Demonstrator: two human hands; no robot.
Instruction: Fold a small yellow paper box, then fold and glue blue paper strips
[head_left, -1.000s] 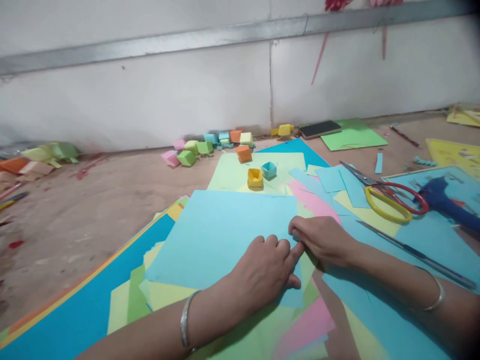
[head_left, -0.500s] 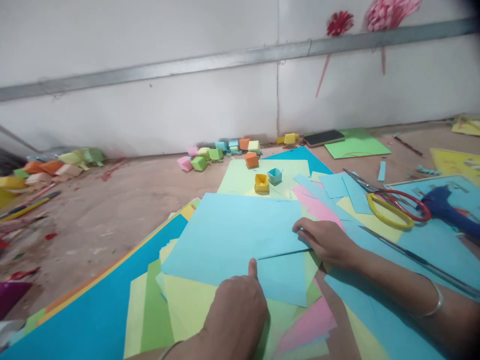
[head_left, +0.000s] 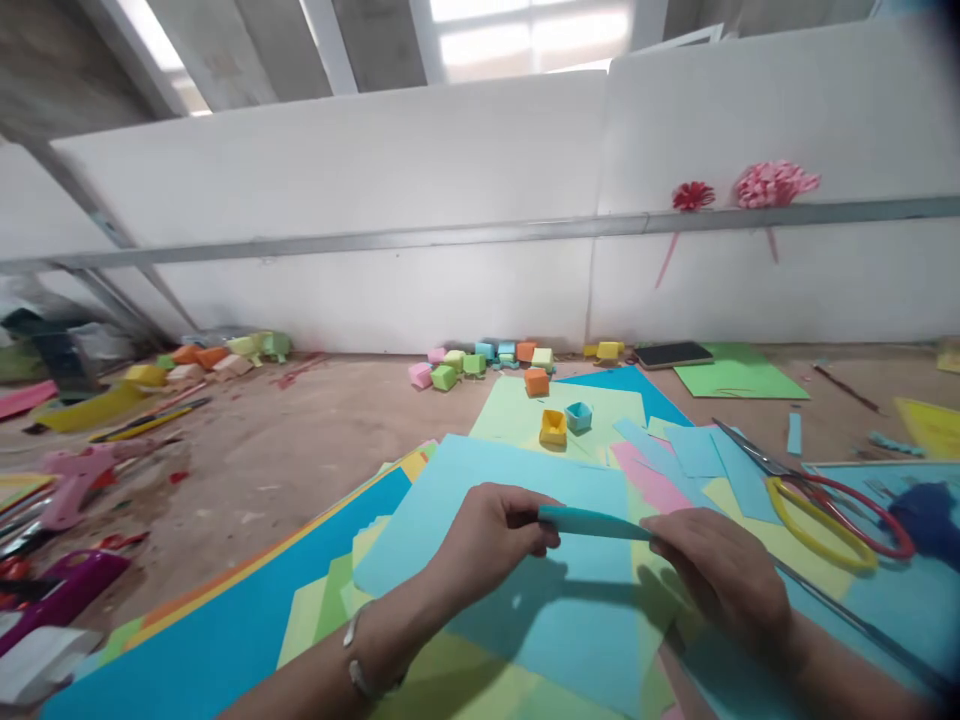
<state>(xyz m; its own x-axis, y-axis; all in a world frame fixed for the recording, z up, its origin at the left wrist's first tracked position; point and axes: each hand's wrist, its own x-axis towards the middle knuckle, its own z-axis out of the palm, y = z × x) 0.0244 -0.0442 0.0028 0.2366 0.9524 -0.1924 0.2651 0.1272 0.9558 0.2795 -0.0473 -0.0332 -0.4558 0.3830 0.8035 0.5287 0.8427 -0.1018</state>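
A narrow piece of light blue paper (head_left: 596, 522) is lifted above the stacked sheets, stretched between my two hands. My left hand (head_left: 491, 530) pinches its left end between thumb and fingers. At the other end, my right hand (head_left: 720, 565) holds it with closed fingers. Beneath them lies a large light blue sheet (head_left: 427, 500) over green, yellow and pink sheets. A small yellow paper box (head_left: 553, 428) and a small blue paper box (head_left: 579, 416) stand open behind my hands.
Scissors with red and yellow handles (head_left: 821, 515) lie at the right, beside a long metal blade (head_left: 855, 620). A black phone (head_left: 673, 355) rests near the wall by folded paper pieces (head_left: 472, 364). A pink glue gun (head_left: 79, 480) is at the left.
Both hands have risen from the sheets, with the paper piece now held between them. My left hand went from pointing to pinching. The view has tilted up, showing more wall.
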